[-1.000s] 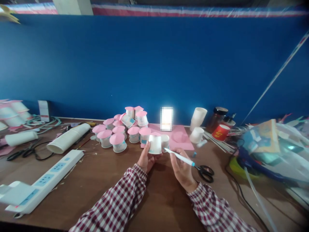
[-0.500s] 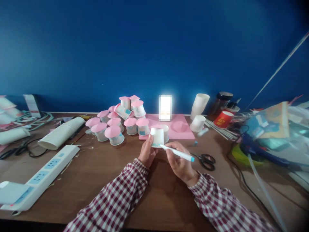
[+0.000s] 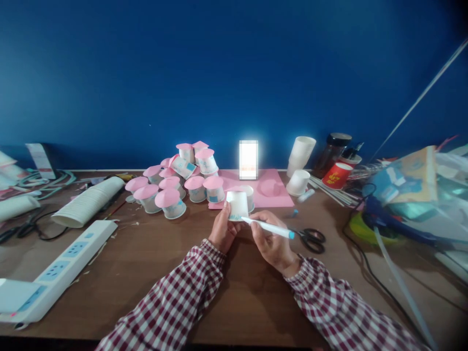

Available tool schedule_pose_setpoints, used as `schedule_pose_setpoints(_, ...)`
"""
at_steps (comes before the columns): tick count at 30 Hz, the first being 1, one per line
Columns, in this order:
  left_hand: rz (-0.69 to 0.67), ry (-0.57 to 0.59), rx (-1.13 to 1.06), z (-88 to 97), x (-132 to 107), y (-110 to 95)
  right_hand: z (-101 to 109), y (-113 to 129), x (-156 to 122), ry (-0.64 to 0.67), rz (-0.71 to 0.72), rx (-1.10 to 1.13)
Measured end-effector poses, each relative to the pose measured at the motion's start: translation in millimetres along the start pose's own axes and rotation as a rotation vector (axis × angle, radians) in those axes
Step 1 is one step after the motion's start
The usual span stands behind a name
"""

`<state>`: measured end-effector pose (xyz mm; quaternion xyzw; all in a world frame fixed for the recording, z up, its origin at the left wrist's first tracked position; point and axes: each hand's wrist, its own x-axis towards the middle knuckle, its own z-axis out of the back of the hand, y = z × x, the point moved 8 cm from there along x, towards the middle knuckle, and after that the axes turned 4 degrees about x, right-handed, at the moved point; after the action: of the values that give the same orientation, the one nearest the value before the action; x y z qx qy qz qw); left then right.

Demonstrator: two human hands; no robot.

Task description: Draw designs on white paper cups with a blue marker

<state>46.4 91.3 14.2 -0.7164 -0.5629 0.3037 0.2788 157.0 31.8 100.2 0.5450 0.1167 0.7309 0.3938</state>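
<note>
Between thumb and fingers, my left hand [image 3: 223, 228] grips a white paper cup [image 3: 237, 204] with blue marks along its lower edge. My right hand [image 3: 273, 243] holds a white marker [image 3: 268, 227] with a blue end, its tip at the cup's marked edge. Behind the held cup stands another white cup [image 3: 250, 195], partly hidden. To the left sit several cups with pink cone roofs [image 3: 167, 198], some stacked. A pink paper sheet [image 3: 268, 190] lies behind my hands. A small blue marker cap [image 3: 294, 213] rests on the table.
Black-handled scissors [image 3: 313, 241] lie right of my right hand. A power strip [image 3: 54, 273] and a stack of cups on its side [image 3: 89, 202] are at left. White cups [image 3: 299, 182], a red cup [image 3: 337, 176] and a blue glue gun [image 3: 398, 229] are at right.
The whole view has shifted slightly, so the background sits a little further left. Both hands keep their hold, with the marker tip still at the cup's lower edge.
</note>
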Motion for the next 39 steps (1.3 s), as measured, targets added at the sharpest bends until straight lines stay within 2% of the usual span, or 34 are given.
schedule_pose_setpoints(19,-0.038,0.013,0.02,0.1,1.3,-0.9,-1.9,-1.2,0.0,0.001,0.018,0.0)
schedule_pose_setpoints(39,-0.085,-0.04,-0.009,2.7,1.3,-4.3,-4.9,-2.6,0.2,0.061,-0.009,0.021)
